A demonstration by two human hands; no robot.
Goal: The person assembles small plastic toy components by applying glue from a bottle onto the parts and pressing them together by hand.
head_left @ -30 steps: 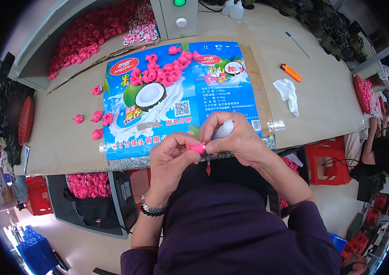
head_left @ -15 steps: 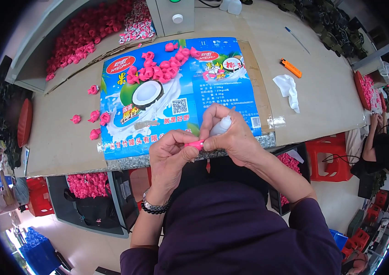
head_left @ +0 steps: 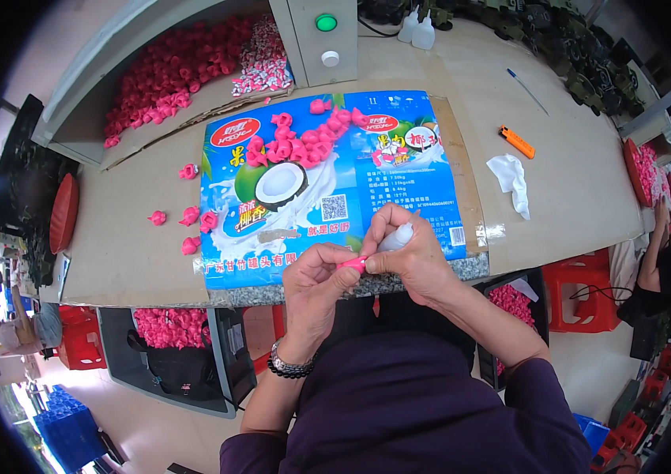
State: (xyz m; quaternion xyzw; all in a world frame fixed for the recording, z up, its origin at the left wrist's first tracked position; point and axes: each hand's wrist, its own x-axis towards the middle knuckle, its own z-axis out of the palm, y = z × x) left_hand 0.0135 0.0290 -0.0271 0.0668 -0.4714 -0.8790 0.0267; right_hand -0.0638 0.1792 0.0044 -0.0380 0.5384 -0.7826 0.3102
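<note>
The left hand (head_left: 313, 286) pinches a small glossy pink piece (head_left: 353, 264) above the table (head_left: 560, 197) edge; the right hand's (head_left: 424, 265) grip is closed around a translucent white plastic bottle (head_left: 394, 238). Below, a grey plastic crate (head_left: 116, 371) contains heaped pink pieces (head_left: 169, 326).

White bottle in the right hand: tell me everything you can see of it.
The bottle is whitish and slightly see-through, looks like smooth plastic, and has a rounded body. It sits tilted in the right hand, between the thumb and curled fingers, which hide much of it. In this view it shows against the near part of the blue cardboard. Its contents cannot be made out.
</note>
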